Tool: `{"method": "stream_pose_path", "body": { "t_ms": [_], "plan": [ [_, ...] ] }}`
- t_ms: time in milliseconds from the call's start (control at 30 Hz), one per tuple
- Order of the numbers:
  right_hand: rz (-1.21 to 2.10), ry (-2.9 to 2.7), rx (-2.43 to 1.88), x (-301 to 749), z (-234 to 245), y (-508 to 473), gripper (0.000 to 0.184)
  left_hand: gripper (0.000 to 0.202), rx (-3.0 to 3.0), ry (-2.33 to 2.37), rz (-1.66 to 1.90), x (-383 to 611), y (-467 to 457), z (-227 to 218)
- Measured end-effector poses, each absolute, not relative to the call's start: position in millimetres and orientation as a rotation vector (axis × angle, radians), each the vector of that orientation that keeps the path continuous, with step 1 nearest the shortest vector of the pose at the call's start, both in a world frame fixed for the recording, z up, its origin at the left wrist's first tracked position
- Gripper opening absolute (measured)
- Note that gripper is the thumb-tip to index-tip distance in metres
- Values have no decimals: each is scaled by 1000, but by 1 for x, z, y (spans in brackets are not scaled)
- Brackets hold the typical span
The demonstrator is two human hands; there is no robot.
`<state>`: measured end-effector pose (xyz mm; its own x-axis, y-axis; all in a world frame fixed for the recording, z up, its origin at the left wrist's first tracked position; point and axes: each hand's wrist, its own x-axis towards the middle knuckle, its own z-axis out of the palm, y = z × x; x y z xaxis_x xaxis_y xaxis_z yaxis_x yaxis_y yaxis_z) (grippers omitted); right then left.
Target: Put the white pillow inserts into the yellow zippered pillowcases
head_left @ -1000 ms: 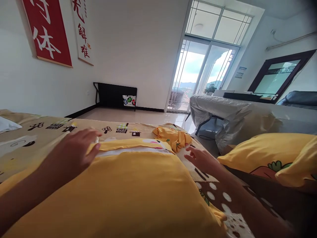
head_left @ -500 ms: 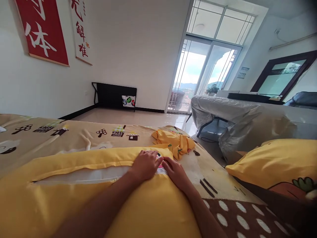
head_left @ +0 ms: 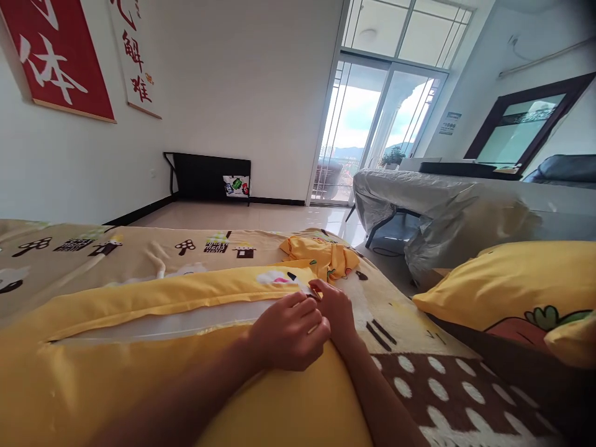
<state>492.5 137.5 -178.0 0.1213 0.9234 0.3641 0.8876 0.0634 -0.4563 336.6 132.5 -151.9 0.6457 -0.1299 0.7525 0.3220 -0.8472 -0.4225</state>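
Observation:
A big yellow pillow [head_left: 195, 379] in a yellow pillowcase lies across a patterned bed sheet [head_left: 116, 251] right in front of me. Its long opening shows the white pillow inside [head_left: 158, 320]. My left hand [head_left: 286, 332] and my right hand [head_left: 338, 313] meet at the right end of that opening. Both have their fingers pinched on the pillowcase edge there, pressed close together. What sits between the fingertips is too small to name.
A crumpled yellow pillowcase [head_left: 321, 257] lies just beyond my hands. A second yellow pillow [head_left: 503, 279] rests at the right. A table under a grey cover [head_left: 433, 205] stands past the bed, a black folding table [head_left: 209, 177] leans on the far wall.
My left hand crossed from the pillow's left side to its right end. My right hand came in to meet it. Both now pinch the pillowcase edge.

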Motion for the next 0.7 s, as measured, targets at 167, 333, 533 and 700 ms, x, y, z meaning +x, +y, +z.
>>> {"method": "stream_pose_path", "body": {
  "t_ms": [167,333,533,700],
  "plan": [
    [-257,-1645,-1901,501,-181,140,21,15,-2415,-112,-956,342,121,-155],
    [-232,-1533,-1846,507,-176,137,22,20,-2742,-552,-593,344,120,-155],
    [-57,-1389,-1653,506,-164,128,32,54,-2803,-786,-592,342,114,-155],
    [62,-1274,-1506,501,-160,125,23,35,-2811,-860,-270,350,112,-146]
  ]
}}
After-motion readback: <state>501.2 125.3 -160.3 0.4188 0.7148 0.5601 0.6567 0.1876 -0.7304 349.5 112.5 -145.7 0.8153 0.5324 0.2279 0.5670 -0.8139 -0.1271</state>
